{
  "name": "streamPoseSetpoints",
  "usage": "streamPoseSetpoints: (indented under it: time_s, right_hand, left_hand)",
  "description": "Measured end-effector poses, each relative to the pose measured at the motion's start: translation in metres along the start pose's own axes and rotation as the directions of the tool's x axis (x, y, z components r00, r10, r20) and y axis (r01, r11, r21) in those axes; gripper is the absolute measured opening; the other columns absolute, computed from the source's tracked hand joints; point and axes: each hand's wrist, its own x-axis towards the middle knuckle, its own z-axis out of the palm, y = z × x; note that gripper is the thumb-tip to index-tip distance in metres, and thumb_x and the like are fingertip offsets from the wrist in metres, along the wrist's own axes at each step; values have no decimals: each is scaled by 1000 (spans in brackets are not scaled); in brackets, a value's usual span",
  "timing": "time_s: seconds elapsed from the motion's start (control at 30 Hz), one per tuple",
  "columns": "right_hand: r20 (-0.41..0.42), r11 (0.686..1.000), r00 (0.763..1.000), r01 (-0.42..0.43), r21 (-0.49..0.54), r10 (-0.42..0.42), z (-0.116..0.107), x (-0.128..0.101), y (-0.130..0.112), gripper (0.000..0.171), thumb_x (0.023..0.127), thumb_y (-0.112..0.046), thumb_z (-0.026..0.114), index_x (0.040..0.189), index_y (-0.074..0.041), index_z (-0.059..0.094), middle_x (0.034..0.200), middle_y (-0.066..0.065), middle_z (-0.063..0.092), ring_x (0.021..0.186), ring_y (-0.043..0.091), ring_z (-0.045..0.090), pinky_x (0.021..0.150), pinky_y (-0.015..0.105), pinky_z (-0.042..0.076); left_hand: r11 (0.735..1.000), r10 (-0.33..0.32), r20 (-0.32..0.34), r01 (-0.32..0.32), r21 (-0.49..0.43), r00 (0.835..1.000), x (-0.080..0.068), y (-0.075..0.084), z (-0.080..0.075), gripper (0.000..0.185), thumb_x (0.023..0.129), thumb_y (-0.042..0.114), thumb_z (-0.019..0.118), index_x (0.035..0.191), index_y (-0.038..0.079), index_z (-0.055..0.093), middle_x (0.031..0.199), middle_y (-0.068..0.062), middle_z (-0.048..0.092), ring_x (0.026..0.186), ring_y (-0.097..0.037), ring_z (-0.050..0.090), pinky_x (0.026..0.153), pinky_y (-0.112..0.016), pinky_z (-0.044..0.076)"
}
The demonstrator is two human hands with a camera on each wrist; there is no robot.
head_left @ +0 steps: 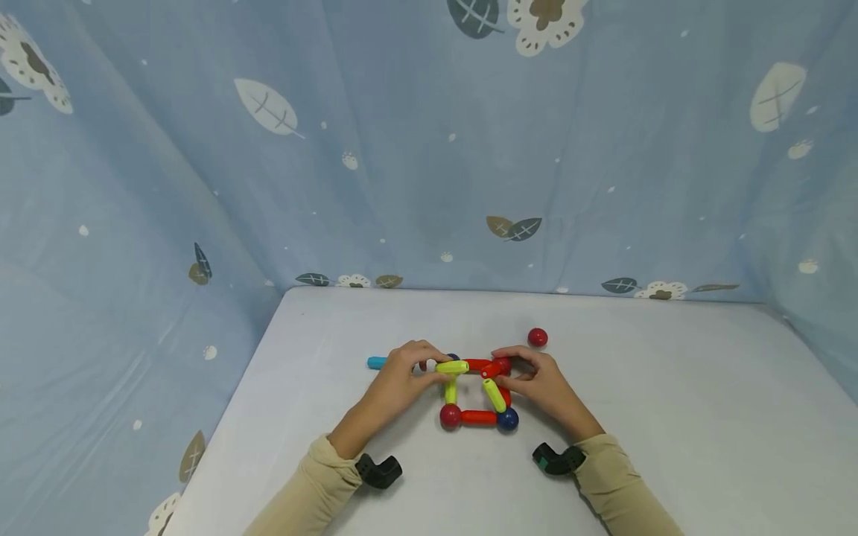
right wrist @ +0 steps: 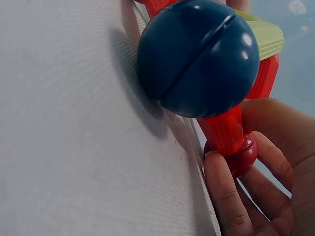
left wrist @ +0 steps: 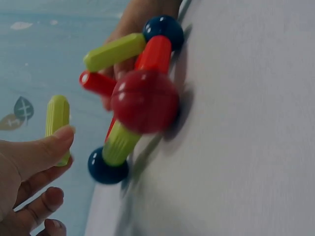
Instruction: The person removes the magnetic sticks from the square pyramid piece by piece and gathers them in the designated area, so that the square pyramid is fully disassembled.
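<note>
Held yellow-green rod (head_left: 452, 367): raised off the desk (head_left: 670, 387), axis running left to right, over the far-left corner of the frame.
Left hand (head_left: 402, 372): fingers pinch the rod, leaving its right end free; that end points toward the raised red rod (head_left: 491, 369), with a gap between them. The far-left blue ball (left wrist: 108, 173) lies below the held rod, apart from it; the left hand is nearer to this ball. Right hand (head_left: 546, 381): fingers grasp the far-right red ball (right wrist: 241, 164), from which the raised red rod projects. Alignment judged critical: the held rod's free end relative to the raised red rod. At the near-right blue ball (head_left: 507, 419), a second yellow-green rod (head_left: 494, 396) stands tilted. A loose red ball (head_left: 538, 337) lies beyond the right hand.
</note>
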Motion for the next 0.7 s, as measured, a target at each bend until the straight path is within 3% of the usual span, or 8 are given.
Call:
streamPoseSetpoints:
  time_s: [0.5, 0.7]
  right_hand:
    - [-12, 1000, 1000, -13, -17, 13, 1, 2, 0, 40, 88, -14, 82, 127, -12, 70, 124, 11, 71, 99, 18, 66, 74, 23, 60]
    - [-11, 1000, 1000, -14, -16, 14, 1, 1, -2, 41, 88, -13, 82, 127, -11, 70, 125, 11, 71, 97, 17, 67, 74, 23, 60]
  left_hand:
    - [997, -24, -69, 29, 68, 997, -34, -45, -54, 27, 78, 13, 89, 103, 18, 82, 91, 9, 74, 74, -8, 53, 67, -23, 47]
    - [988, -100, -38, 104, 112, 994, -42, -62, -74, 26, 79, 13, 88, 103, 19, 81, 88, 8, 70, 74, -9, 50, 66, -23, 42]
